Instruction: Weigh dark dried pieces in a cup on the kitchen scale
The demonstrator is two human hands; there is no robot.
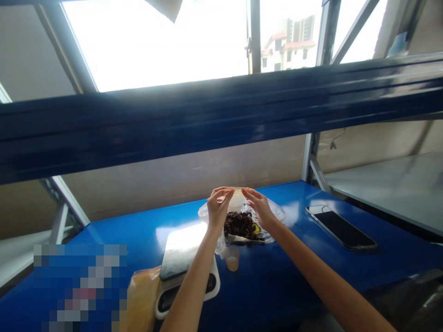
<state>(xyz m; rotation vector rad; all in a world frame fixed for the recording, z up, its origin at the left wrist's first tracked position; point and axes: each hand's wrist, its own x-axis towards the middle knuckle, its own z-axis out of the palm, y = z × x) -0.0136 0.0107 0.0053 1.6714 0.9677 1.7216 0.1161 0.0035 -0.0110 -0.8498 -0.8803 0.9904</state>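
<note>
My left hand (218, 205) and my right hand (259, 205) are raised side by side over the blue shelf surface (284, 276). Both pinch the top edge of a small clear plastic bag (237, 199) stretched between them. Right below the hands lies a larger clear bag of dark dried pieces (242, 225). A white kitchen scale (183, 258) sits under my left forearm. A small clear cup (232, 258) stands just in front of the dark pieces.
A black phone (341, 227) lies flat on the right of the shelf. A yellowish packet (142, 297) rests left of the scale. A thick blue shelf beam (221, 124) crosses overhead, with windows behind. A grey surface (394, 184) lies at the right.
</note>
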